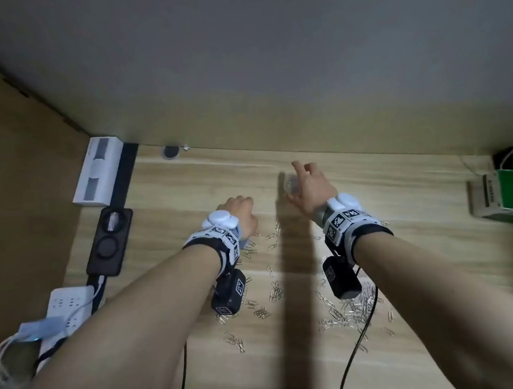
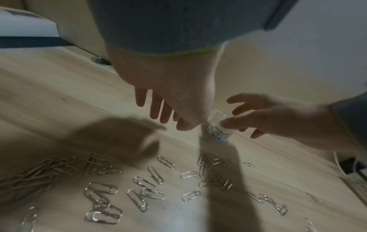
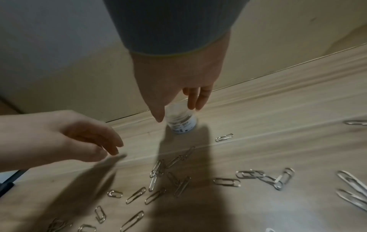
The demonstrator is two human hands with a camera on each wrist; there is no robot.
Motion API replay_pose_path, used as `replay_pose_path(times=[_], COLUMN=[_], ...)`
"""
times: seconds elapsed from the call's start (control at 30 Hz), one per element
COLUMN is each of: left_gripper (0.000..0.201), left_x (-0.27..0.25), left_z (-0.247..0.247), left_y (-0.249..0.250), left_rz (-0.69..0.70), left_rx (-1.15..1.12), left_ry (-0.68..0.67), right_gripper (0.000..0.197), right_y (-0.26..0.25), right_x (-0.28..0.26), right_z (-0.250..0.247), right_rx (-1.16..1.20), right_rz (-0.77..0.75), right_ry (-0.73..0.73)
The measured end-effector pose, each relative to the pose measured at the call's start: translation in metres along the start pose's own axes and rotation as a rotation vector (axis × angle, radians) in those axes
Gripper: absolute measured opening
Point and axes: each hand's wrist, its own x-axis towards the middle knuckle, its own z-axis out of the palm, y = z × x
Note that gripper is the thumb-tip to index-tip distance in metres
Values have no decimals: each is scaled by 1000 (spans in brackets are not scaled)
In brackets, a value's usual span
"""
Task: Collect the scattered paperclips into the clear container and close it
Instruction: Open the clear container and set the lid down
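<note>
A small clear container (image 1: 290, 183) with a white label stands upright on the wooden desk (image 1: 207, 178) toward the back. My right hand (image 1: 301, 180) holds it near the top, thumb on one side and fingers on the other; the right wrist view shows the container (image 3: 181, 123) between them. My left hand (image 1: 244, 206) hovers just left of it with loosely curved fingers (image 2: 157, 111) that hold nothing. Several silver paperclips (image 1: 351, 310) lie scattered in front of both hands, with more paperclips (image 2: 151, 193) beneath my left wrist. No lid is visible.
A white box (image 1: 98, 171), a black charger dock (image 1: 109, 242) and a white power strip (image 1: 69, 308) line the desk's left edge. A green box (image 1: 511, 195) sits at the far right. A black cable (image 1: 356, 346) trails from my right wrist. A wall backs the desk.
</note>
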Motion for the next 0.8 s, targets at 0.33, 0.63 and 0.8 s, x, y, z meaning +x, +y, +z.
replay_pose_path(times=[0.33,0.63,0.8], left_gripper=[44,79,68], left_x=[18,14,22], left_z=[13,26,29], left_y=[-32,-4,21], left_rz=[69,252,384], left_rx=[-125,-378,-331], left_ry=[-29,62,169], right_gripper=[54,51,51], right_y=[-1,29,46], right_x=[8,-24,-37], right_z=[16,37,39], right_rx=[27,489,494], right_rz=[80,148,52], right_ry=[16,3,2])
